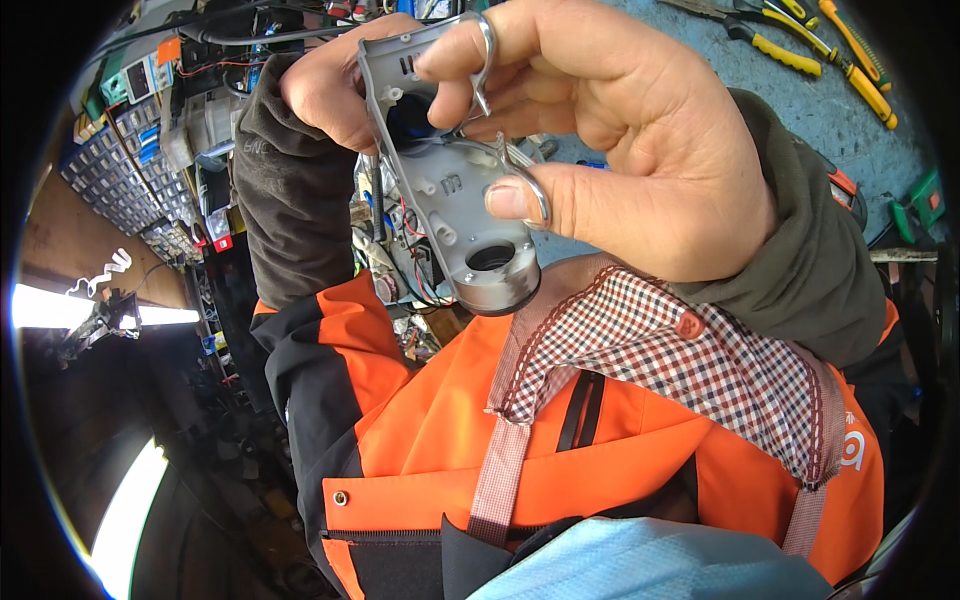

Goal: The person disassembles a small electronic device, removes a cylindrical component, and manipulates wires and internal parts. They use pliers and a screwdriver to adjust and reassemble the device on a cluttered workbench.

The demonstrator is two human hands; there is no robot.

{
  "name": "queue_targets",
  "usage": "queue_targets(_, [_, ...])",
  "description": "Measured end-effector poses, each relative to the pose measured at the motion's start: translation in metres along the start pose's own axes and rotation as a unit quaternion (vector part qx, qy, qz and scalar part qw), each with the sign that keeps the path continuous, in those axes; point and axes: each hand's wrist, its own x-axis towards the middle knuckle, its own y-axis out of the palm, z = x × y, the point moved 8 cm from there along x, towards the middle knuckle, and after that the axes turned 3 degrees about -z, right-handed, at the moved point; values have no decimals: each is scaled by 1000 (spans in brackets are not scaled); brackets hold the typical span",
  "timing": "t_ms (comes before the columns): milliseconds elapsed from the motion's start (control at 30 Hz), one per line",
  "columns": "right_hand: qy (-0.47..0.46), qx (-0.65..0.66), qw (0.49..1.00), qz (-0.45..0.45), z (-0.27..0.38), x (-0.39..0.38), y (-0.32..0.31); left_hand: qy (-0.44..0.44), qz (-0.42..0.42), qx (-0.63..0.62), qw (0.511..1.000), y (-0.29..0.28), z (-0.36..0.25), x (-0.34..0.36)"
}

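My left hand (335,90) grips the upper left edge of a long grey plastic housing (435,195). The housing is held up tilted, its hollow inside facing me, with screw posts along it and a round hole in its lower end. A dark blue part sits inside near the top, partly hidden by fingers. Over the right side of the housing, my right hand (640,150) has its thumb and a finger through the metal loops of a ring-handled tool (541,200), like scissors or forceps. Its tip is hard to make out.
Yellow-handled pliers (785,55) and other hand tools lie on the blue bench (700,60) at upper right. A green tool (922,205) is at far right. Loose wires (412,235) lie below the housing. A small-drawer cabinet (115,165) stands at left.
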Motion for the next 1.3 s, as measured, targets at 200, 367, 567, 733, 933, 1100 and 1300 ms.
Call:
queue_targets(200, [-27,136,981,134,-25,8,-11,-11,-15,-10,1000,-2,2,1])
queue_targets(367, [-16,82,996,37,-18,2,-8,-30,-37,-29,998,-5,8,-1])
queue_targets(567, [7,61,998,-24,-11,-1,-7,-15,-4,-25,1000,-5,1,2])
queue_targets(733, [26,-31,999,-15,-2,3,-4,23,26,55,998,7,-8,9])
queue_targets(933, [97,233,966,50,-18,5,-10,6,32,40,999,10,-12,14])
queue_targets(1100, [63,90,993,-44,-6,3,-6,21,10,-17,1000,8,-8,11])
queue_targets(1300, [34,108,993,20,2,4,-18,35,2,-27,999,12,-13,12])
